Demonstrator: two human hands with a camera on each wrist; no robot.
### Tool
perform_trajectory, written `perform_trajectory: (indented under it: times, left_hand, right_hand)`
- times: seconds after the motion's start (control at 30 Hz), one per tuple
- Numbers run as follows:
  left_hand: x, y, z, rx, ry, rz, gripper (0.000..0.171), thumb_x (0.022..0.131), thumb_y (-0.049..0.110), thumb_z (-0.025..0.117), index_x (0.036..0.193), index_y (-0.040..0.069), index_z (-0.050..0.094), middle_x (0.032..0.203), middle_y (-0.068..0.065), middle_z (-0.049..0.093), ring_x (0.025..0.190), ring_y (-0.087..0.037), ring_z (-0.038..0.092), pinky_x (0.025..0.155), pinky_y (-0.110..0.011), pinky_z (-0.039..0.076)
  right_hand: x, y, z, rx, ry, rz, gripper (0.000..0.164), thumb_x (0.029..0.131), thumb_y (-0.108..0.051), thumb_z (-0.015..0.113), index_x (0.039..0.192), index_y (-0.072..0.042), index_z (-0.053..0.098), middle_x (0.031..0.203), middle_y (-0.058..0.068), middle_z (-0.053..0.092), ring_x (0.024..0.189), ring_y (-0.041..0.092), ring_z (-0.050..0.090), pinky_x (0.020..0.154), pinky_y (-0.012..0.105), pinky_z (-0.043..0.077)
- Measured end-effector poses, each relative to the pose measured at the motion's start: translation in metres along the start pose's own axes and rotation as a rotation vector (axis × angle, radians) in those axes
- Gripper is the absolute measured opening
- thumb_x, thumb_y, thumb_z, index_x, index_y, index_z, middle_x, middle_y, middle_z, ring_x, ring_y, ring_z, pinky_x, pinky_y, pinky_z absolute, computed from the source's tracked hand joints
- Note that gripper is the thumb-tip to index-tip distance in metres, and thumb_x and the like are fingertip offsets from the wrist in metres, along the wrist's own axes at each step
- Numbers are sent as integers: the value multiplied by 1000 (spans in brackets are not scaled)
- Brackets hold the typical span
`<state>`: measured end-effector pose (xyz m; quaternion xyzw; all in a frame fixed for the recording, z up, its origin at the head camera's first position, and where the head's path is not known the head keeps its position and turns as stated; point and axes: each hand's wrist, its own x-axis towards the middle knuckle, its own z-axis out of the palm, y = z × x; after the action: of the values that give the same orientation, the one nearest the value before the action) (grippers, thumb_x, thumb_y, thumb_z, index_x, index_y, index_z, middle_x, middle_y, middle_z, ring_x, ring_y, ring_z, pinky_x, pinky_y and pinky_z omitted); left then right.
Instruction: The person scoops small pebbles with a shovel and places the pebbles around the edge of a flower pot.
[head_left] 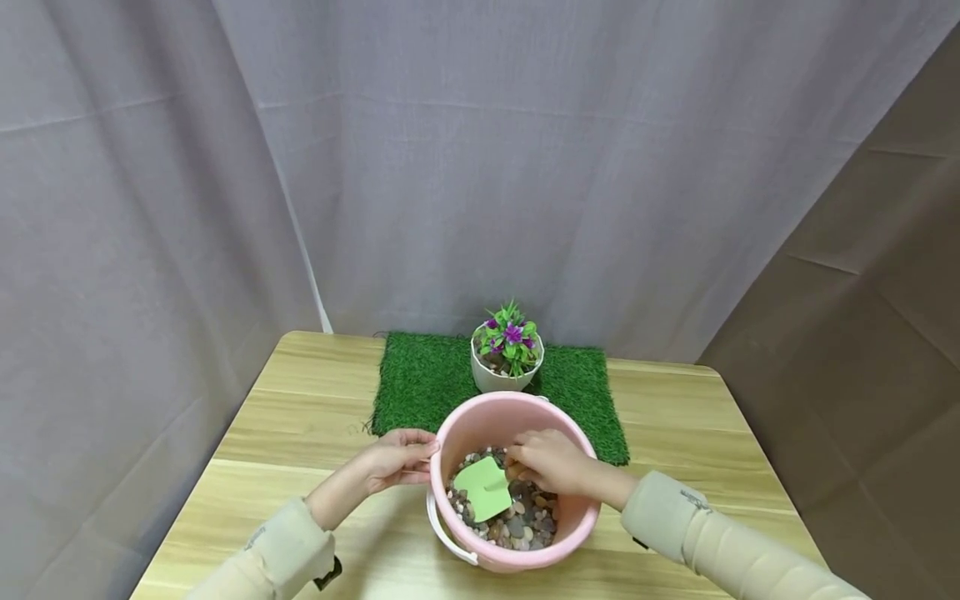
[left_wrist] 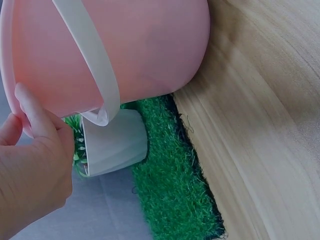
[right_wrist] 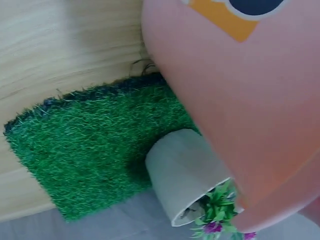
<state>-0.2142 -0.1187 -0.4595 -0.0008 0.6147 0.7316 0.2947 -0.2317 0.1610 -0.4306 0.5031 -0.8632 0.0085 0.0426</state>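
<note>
A pink bucket (head_left: 577,542) with a white handle (head_left: 448,533) holds many mixed pebbles (head_left: 525,529). My left hand (head_left: 401,458) grips its left rim, thumb at the lip and fingers along the outside; the left wrist view shows this hand (left_wrist: 37,145) at the rim too. My right hand (head_left: 551,461) reaches down inside the bucket, fingers curled at the neck of a light green shovel (head_left: 480,492), whose blade lies over the pebbles. The shovel's handle is hidden by that hand. In the right wrist view the bucket wall (right_wrist: 250,100) hides the fingers.
Just behind the bucket stands a white pot (head_left: 501,382) with a purple-flowered plant (head_left: 512,337). It sits on a green artificial turf mat (head_left: 427,375), on a wooden table (head_left: 300,400). Grey curtains (head_left: 480,183) hang beyond the table's back edge.
</note>
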Motion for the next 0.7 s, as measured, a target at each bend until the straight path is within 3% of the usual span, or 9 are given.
perform_trajectory:
  times: [0.43,0.7]
  left_hand:
    - [0,0,0,-7,-3,0,32,94,8,55,120,-9,47,74,2,63,65,-4,63,68,-19,62]
    - [0,-1,-1,-19,-2,-1,30,94,7,55,119,-8,48,73,2,63,64,-4,64,68,-19,62]
  right_hand:
    - [-6,19,-12,255,-86,41,20,80,-15,71,100,-12,69,96,-1,69,91,12,64,87,30,58]
    - [-11,24,-31,328,-105,121,21,82,-13,70,103,-12,68,100,2,68,90,13,64,83,32,60]
